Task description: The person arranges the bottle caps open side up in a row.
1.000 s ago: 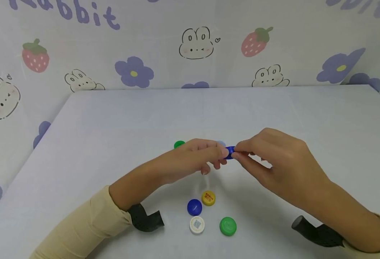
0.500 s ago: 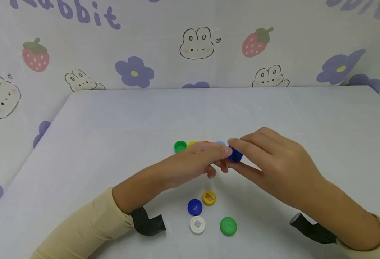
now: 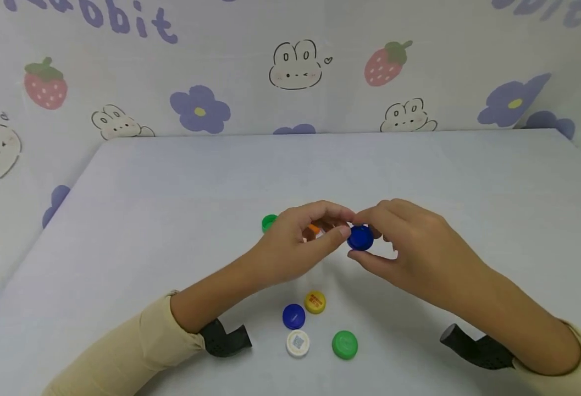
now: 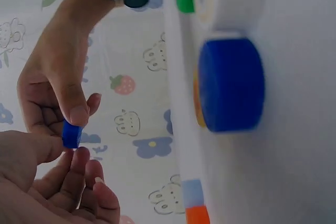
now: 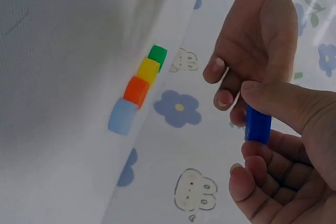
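Note:
A blue bottle cap (image 3: 360, 238) is held up above the table between both hands, its hollow side facing the head camera. My right hand (image 3: 419, 242) pinches it between thumb and fingers, the thumb pressing its edge in the right wrist view. My left hand (image 3: 295, 242) meets its left edge with thumb and index fingertip, the other fingers curved. Beyond the left hand, a green cap (image 5: 157, 57), a yellow cap (image 5: 148, 72), an orange cap (image 5: 136, 93) and a light blue cap (image 5: 123, 116) stand in a row. The left hand hides part of this row from the head camera.
Nearer the front lie a yellow printed cap (image 3: 315, 302), another blue cap (image 3: 293, 316), a white cap (image 3: 297, 343) and a green cap (image 3: 344, 345). They sit on a white-covered table (image 3: 171, 176). A patterned cloth (image 3: 250, 60) hangs behind it.
The blue cap has turned from nearly edge-on to show its hollow side. The left thumb and index finger have spread apart. Caps on the table have not moved.

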Demonstrator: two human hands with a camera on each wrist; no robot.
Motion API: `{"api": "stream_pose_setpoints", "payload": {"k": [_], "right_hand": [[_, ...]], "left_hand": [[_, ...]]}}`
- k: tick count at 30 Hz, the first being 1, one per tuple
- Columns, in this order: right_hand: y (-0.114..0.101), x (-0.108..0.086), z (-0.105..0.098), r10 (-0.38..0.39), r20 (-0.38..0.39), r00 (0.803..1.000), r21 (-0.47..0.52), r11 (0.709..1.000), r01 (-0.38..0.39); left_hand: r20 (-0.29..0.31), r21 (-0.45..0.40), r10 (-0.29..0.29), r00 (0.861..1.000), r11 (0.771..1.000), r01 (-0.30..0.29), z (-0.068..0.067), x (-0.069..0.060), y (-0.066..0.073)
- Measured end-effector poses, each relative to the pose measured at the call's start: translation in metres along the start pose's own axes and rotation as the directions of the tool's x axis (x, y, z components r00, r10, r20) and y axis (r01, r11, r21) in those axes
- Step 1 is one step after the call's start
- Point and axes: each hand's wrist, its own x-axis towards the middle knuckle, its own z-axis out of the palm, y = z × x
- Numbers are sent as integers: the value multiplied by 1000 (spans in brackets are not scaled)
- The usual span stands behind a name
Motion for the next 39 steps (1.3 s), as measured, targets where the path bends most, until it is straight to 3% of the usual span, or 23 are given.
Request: {"api": "stream_pose_setpoints", "payload": {"k": [2, 5, 9, 15, 18, 22, 27, 30, 39], "right_hand": [[2, 1, 0, 51, 30, 998, 15, 999, -51], [5, 2, -1, 143, 98, 985, 38, 988, -147], [10, 4, -1, 217, 188, 958, 72, 970, -233], [20, 6, 3, 244, 275, 930, 101, 955, -280], [26, 7, 4, 259, 311, 915, 120, 944, -308], [34, 10, 9, 272, 362, 892, 151, 927, -343], [46, 16, 19, 275, 403, 873, 131, 927, -353], [51, 18, 24, 281, 417, 864, 120, 925, -359], [59, 22, 33, 295, 438, 849, 115, 919, -378]], "left_hand": [[-7, 137, 57, 998, 989, -56, -1, 1, -1], [23, 295, 112, 993, 949, -114, -1, 2, -3], [85, 416, 125, 989, 897, -149, -2, 8, -4], [167, 537, 43, 985, 834, -127, -6, 24, 2], [198, 600, -3, 980, 791, -119, -7, 33, 4], [201, 675, -41, 979, 730, -108, -6, 43, 2], [191, 748, -105, 976, 659, -75, -3, 58, -7], [195, 768, -132, 972, 637, -68, -1, 65, -11], [209, 792, -172, 963, 607, -64, 1, 74, -18]]}}
